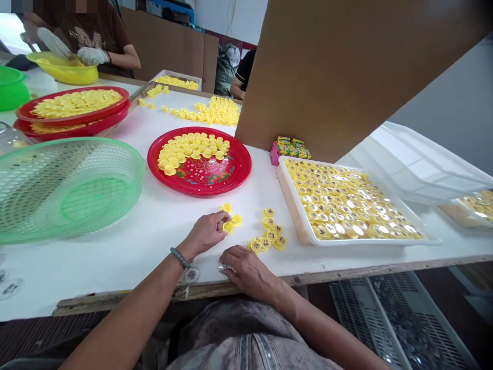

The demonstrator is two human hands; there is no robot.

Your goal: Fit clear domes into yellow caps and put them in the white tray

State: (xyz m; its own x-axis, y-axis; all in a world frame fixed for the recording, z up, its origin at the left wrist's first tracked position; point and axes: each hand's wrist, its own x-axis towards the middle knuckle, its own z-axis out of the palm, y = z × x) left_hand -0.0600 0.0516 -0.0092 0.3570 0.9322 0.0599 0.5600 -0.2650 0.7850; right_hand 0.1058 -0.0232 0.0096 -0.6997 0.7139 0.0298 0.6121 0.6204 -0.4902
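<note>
My left hand rests on the white table, its fingers pinched on a small yellow cap. Two more loose caps lie just beyond it. My right hand lies knuckles up near the table's front edge, fingers curled over something small and clear that I cannot make out. A cluster of several yellow caps with printed inserts lies right of my hands. A red plate half covered with yellow caps stands behind them. A white tray packed with filled caps sits at the right.
A green mesh basket stands at the left. Stacked red plates of caps and loose caps lie farther back. A large cardboard sheet leans behind the tray. A gloved person works at a yellow bowl.
</note>
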